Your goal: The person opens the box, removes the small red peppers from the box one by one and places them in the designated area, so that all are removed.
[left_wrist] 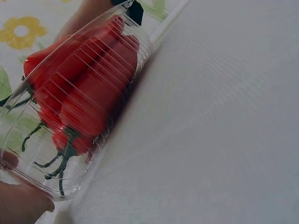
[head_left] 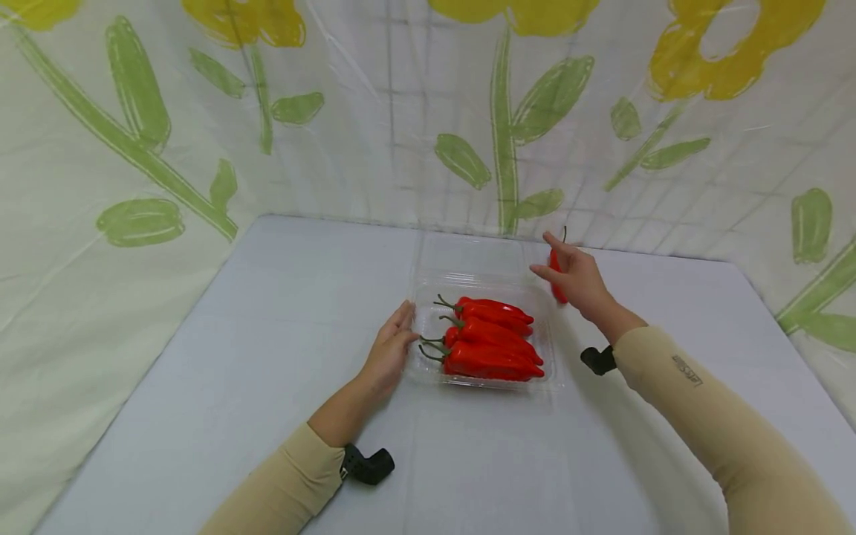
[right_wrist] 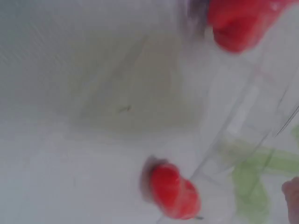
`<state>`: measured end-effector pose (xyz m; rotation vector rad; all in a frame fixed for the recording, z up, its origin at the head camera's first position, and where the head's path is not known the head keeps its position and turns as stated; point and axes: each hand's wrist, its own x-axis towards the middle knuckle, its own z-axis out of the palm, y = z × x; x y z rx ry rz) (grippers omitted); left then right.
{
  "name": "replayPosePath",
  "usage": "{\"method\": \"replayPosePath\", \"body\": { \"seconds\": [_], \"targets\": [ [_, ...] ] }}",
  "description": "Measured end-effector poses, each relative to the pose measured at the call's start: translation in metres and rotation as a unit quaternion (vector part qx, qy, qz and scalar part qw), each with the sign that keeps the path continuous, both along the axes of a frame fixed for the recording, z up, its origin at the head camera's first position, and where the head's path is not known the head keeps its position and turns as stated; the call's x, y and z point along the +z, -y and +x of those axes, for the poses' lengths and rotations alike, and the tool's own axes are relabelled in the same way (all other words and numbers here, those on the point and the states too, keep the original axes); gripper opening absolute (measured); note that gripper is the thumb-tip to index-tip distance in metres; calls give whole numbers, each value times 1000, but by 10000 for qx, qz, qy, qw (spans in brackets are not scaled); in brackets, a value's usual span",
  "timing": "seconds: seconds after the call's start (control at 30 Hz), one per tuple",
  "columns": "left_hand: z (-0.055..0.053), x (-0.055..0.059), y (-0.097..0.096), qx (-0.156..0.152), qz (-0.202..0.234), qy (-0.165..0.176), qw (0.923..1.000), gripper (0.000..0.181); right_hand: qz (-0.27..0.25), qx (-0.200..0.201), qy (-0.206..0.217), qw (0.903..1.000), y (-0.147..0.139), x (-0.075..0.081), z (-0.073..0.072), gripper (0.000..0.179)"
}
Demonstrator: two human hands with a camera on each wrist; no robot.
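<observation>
A clear plastic box (head_left: 428, 371) stands on the table with its hinged lid (head_left: 478, 256) folded back. Several red peppers (head_left: 495, 361) with green stems lie side by side in it; their pointed ends face right. My left hand (head_left: 388, 353) rests against the box's left wall, fingers and thumb at the edge, as the left wrist view also shows. Behind the box's right corner is one more red pepper (right_wrist: 173, 191), outside the box. Over it hovers my right hand (head_left: 580, 281), thumb and forefinger spread apart, partly hiding that pepper in the head view.
A white cloth covers the table (head_left: 294, 297). Behind it hangs a pale curtain (head_left: 348, 148) printed with yellow flowers and green leaves, reaching down to the table's back edge. Dark wrist cameras (head_left: 371, 465) stick out beside both sleeves.
</observation>
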<state>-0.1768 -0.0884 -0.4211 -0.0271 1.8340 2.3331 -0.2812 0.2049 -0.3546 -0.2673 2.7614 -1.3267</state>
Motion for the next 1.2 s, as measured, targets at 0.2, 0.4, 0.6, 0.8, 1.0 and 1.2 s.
{"method": "replayPosePath", "body": {
  "seconds": [0.2,0.4,0.6,0.8,1.0,1.2],
  "targets": [
    [0,0,1,10,30,-11,10000,63,-2,1355,64,9908,20,7,20,73],
    [-1,1,1,31,20,-23,10000,64,-38,1840,321,9824,32,13,41,71],
    [-1,1,3,66,35,-14,10000,64,-20,2153,504,9753,38,12,53,66],
    [-1,-1,4,41,38,-26,10000,65,252,2317,642,9703,41,9,53,58],
    [0,-1,3,-17,21,-63,10000,67,795,2627,602,9597,46,7,44,56],
    [0,1,1,-20,-30,-4,10000,66,1125,2858,767,9486,49,3,32,55]
  ]
}}
